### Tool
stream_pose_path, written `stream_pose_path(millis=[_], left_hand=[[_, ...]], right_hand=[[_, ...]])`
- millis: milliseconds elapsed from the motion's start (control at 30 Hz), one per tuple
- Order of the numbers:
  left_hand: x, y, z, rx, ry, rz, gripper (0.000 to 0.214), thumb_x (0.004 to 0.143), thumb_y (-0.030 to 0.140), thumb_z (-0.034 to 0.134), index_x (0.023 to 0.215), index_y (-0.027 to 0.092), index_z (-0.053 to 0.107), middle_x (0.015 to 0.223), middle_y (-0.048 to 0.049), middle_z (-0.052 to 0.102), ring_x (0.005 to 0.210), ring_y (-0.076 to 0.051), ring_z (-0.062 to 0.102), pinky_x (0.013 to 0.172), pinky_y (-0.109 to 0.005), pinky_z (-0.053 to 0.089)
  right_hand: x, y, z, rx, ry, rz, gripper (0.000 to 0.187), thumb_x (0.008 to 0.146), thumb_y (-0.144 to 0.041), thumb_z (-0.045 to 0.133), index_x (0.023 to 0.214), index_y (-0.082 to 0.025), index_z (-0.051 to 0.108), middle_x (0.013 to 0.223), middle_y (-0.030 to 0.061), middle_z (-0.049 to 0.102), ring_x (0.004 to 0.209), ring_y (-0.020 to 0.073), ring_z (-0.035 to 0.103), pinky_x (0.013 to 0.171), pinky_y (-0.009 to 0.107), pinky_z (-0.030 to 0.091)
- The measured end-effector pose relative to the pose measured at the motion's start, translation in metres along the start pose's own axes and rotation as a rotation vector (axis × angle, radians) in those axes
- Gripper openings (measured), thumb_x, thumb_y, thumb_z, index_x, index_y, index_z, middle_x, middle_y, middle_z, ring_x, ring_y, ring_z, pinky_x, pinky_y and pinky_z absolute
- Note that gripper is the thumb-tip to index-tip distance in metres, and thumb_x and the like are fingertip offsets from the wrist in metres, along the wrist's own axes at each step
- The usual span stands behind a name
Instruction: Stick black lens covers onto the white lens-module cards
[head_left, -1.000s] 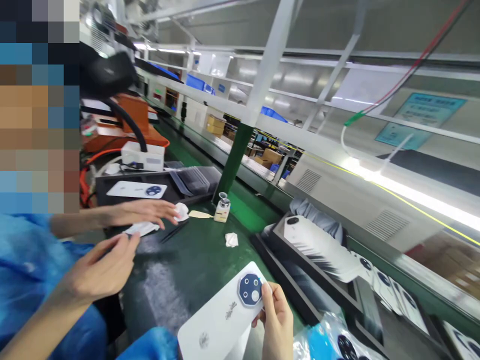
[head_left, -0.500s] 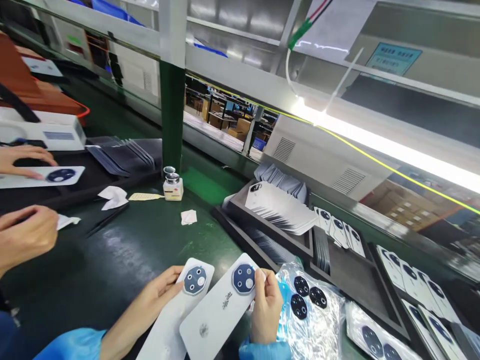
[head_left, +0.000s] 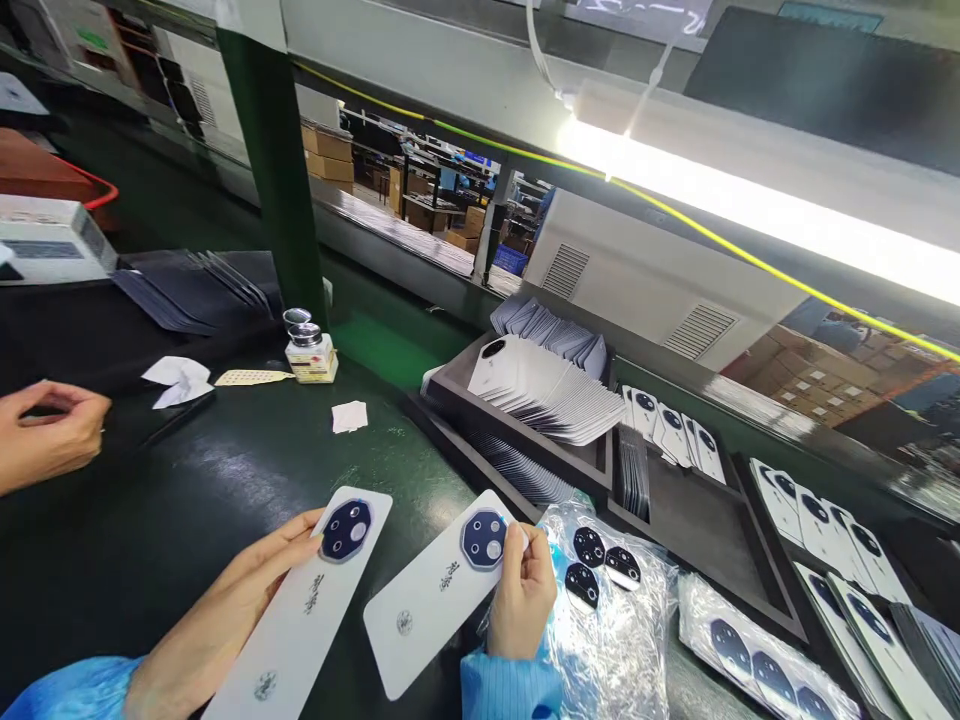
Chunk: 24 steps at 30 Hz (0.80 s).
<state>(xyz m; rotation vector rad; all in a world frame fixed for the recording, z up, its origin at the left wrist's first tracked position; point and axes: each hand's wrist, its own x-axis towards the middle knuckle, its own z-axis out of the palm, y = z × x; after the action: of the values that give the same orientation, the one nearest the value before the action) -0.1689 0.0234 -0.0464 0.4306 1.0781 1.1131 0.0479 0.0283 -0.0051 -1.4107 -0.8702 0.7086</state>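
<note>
My left hand (head_left: 225,610) holds a white phone back cover (head_left: 300,610) with a dark round camera ring, fingers closed along its left edge. My right hand (head_left: 521,590) pinches the top corner of a second white back cover (head_left: 427,605) beside its dark octagonal camera ring (head_left: 483,539). Both covers lie low over the dark green belt (head_left: 225,480). A clear bag of dark camera rings (head_left: 607,590) lies just right of my right hand.
A co-worker's hand (head_left: 49,430) is at the left edge. A small glass bottle (head_left: 309,350), white wipes (head_left: 178,378) and a folded pad (head_left: 349,416) lie on the belt. Black trays hold a fanned stack of white covers (head_left: 547,390) and more covers (head_left: 825,530) at right.
The view swung right and down. My left hand came in holding a second cover, then drew it left, apart from the right one. The co-worker's hands withdrew to the left.
</note>
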Motion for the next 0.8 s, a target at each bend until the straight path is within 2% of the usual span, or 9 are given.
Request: stream_pose_path(millis=[133,267,433,633,800], left_hand=[[-0.012,0.005,0.027,-0.076,0.090,-0.023,0.037,0.053,0.032,0.081,0.086,0.033,0.064,0.082,0.0034,0.077,0.084,-0.028,0.073,0.062,-0.030,0.062],[-0.017,0.007,0.044,-0.028,0.020,-0.023,0.039,0.052,0.037,0.081,0.087,0.032,0.065,0.081,0.0015,0.077,0.090,-0.030,0.072,0.065,-0.032,0.063],[-0.013,0.001,0.045,-0.023,-0.045,-0.032,0.036,0.055,0.038,0.081,0.088,0.033,0.066,0.081,0.0020,0.077,0.096,-0.029,0.070,0.067,-0.030,0.063],[-0.008,-0.003,0.043,-0.020,0.025,-0.028,0.037,0.055,0.034,0.083,0.088,0.033,0.067,0.091,0.0032,0.077,0.109,-0.029,0.065,0.068,-0.029,0.063],[-0.007,-0.005,0.040,-0.018,-0.012,-0.004,0.034,0.058,0.035,0.082,0.087,0.033,0.067,0.097,0.0026,0.076,0.113,-0.030,0.062,0.066,-0.030,0.064]], right_hand=[[0.001,0.003,0.000,0.009,0.045,0.007,0.018,0.077,-0.053,0.054,0.065,-0.040,0.055,0.055,0.0003,0.050,0.052,0.0205,0.049,0.053,0.038,0.035],[0.000,0.003,0.000,0.025,0.076,0.006,0.017,0.078,-0.053,0.053,0.067,-0.041,0.056,0.055,-0.0007,0.052,0.052,0.0213,0.049,0.054,0.037,0.035],[-0.001,0.003,0.003,0.031,0.126,0.014,0.016,0.078,-0.052,0.055,0.066,-0.040,0.056,0.054,-0.0013,0.050,0.051,0.0208,0.048,0.054,0.036,0.035],[0.000,0.003,0.002,0.001,0.113,0.032,0.020,0.075,-0.057,0.053,0.065,-0.040,0.055,0.057,0.0000,0.051,0.053,0.0204,0.050,0.058,0.037,0.035],[-0.002,0.003,0.002,0.015,0.110,0.031,0.017,0.076,-0.054,0.054,0.066,-0.040,0.055,0.058,0.0007,0.052,0.055,0.0205,0.052,0.058,0.037,0.037]])
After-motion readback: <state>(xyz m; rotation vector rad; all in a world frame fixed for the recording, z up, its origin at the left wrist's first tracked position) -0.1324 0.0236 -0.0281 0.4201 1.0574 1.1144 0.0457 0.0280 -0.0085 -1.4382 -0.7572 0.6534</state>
